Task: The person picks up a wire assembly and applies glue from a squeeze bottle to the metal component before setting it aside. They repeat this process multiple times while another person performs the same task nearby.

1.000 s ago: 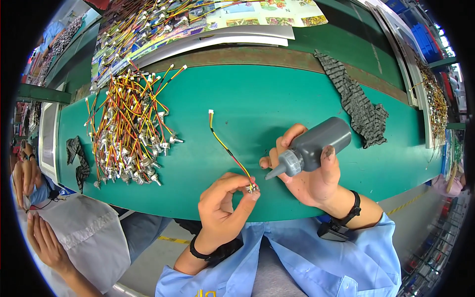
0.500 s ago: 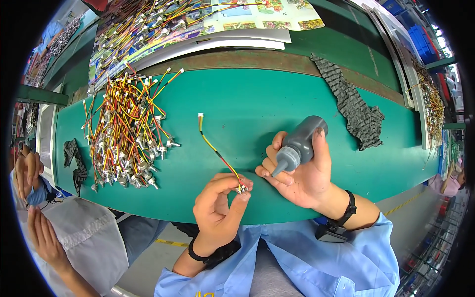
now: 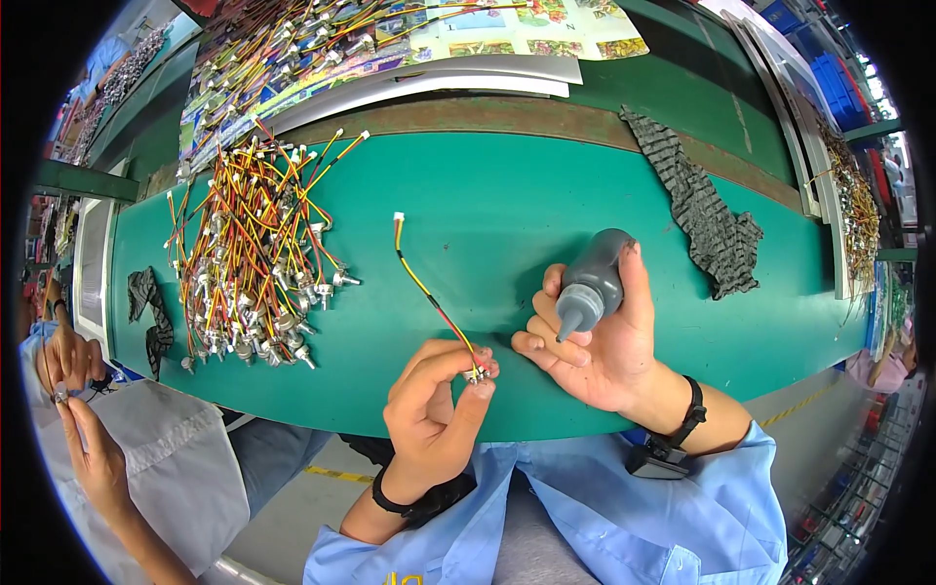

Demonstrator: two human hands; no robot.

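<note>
The left hand (image 3: 429, 405), over the near edge of the green bench (image 3: 780, 322), has a small metal component (image 3: 476, 374) pinched between thumb and fingertips. From it a red, yellow and black wire lead (image 3: 430, 296) runs toward the far edge, leaning left, and ends in a white connector (image 3: 399, 216). The right hand (image 3: 604, 356) grasps a dark squeeze bottle (image 3: 597, 268), its thumb along the side and its fingers curled around the other. The bottle's long axis slants from the far edge toward the near one, nozzle (image 3: 577, 320) foremost and tipped slightly left — so the component lies to the left of the nozzle tip and a little closer to the near edge, the two apart. The left hand is nearest the component; it alone holds it. Toward the bench's left end lies a pile of wired components (image 3: 253, 263); a dark striped cloth (image 3: 697, 210) lies toward the far right corner.
</note>
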